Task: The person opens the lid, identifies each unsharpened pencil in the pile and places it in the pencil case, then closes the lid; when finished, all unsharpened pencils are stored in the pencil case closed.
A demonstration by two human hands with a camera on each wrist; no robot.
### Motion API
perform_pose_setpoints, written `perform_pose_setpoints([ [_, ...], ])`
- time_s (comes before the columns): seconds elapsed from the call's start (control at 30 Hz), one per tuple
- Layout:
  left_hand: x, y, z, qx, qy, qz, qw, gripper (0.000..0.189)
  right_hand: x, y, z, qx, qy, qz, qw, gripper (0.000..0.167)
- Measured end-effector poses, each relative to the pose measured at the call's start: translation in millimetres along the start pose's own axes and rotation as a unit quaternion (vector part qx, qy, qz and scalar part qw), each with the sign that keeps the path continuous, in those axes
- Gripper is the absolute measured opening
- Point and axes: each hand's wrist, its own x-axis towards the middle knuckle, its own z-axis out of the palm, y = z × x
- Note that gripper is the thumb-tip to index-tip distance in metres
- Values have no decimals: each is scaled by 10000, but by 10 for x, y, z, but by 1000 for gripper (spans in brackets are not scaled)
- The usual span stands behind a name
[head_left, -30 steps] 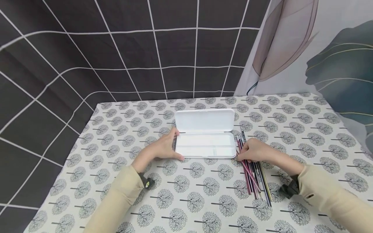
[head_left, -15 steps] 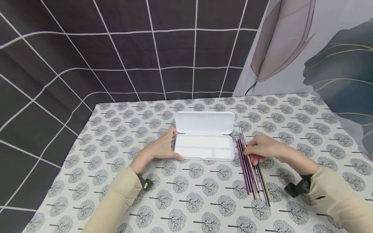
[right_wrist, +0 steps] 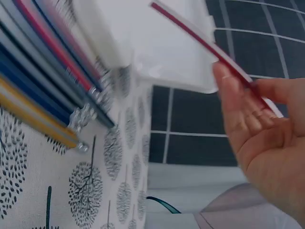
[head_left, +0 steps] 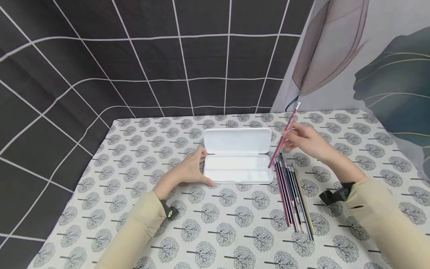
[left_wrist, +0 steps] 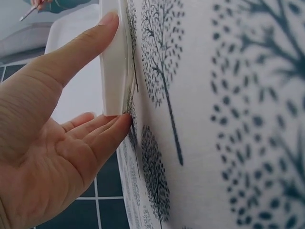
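Note:
A white pencil case (head_left: 226,175) lies with its lid (head_left: 237,141) raised, its divided tray facing up. My left hand (head_left: 188,170) holds the case's left end, the thumb along the front wall and the fingers at the end and back corner. Between thumb and fingers, my right hand (head_left: 307,140) pinches a pink-red pencil (head_left: 276,154), also in the right wrist view. That pencil slants, its eraser end up and its lower end over the tray's right side; whether it touches the case I cannot tell.
Several loose pencils (head_left: 295,201) lie side by side just right of the case, dark, reddish and gold. A tree-patterned cloth (head_left: 221,235) covers the table. Behind it hangs a dark grid-patterned curtain (head_left: 208,56), with a leaf-printed one (head_left: 336,74) at right.
My right hand has lifted a pink-red pencil from the loose pile, tilted it upright and moved it back to the case's right end. My left hand has stayed on the case.

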Motion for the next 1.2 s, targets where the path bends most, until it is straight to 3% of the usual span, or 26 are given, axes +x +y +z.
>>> perform_pose_setpoints([
  [0.13, -1, -9, 2, -178, -51, 71, 9998, 99, 116, -2, 98, -690, -52, -525, 9962, 23],
  [0.3, 8, 12, -3, -138, -47, 85, 9999, 100, 186, -57, 233, -1853, -493, -1081, 9755, 15],
  [0.43, 1, 18, -20, 82, -35, -41, 10000, 100, 247, -107, 335, -2295, -758, -1303, 9616, 18],
  [0.67, -6, -1, -24, -29, -56, -62, 10000, 98, 345, -63, 551, -2466, -1381, -1510, 9473, 15],
  [0.87, 26, -29, -20, -72, -127, 78, 9999, 98, 373, 10, 696, -2421, -1743, -1353, 9448, 12],
  [1.2, 15, 32, -25, 53, -172, 91, 9998, 92, 385, 65, 749, -2376, -1910, -1241, 9443, 14],
])
